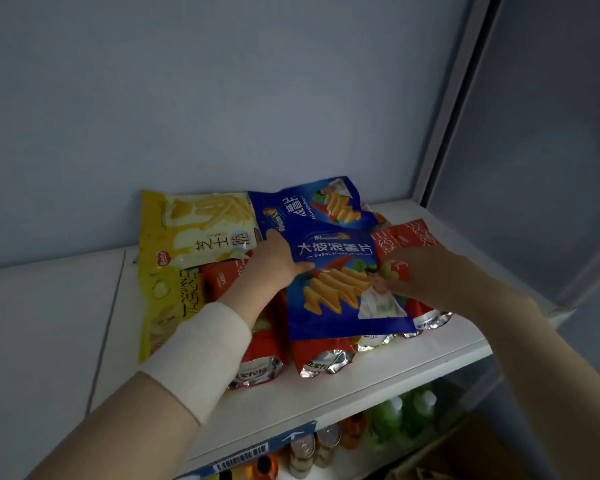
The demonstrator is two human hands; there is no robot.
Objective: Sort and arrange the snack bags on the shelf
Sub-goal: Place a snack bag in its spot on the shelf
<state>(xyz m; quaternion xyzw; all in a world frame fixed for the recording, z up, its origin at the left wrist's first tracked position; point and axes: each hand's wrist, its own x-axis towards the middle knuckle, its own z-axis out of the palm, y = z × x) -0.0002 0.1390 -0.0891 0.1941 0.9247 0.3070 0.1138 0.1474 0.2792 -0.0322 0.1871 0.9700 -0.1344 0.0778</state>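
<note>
A pile of snack bags lies on the white shelf (343, 379). On top is a blue chip bag (343, 292). My left hand (274, 265) holds its left edge, thumb on the front. My right hand (423, 268) holds its right edge, fingers over the bag's side. A second blue bag (312, 209) lies behind it, next to a yellow bag (205, 230). Another yellow bag (163, 299) lies at the left. Several red bags with silver ends (323, 358) lie underneath, partly hidden.
A white wall stands close behind the pile. A grey frame post (447, 133) rises at the right. The shelf's left part is bare. Below the shelf are cans (312, 448), green bottles (406, 417) and a cardboard box (465, 455).
</note>
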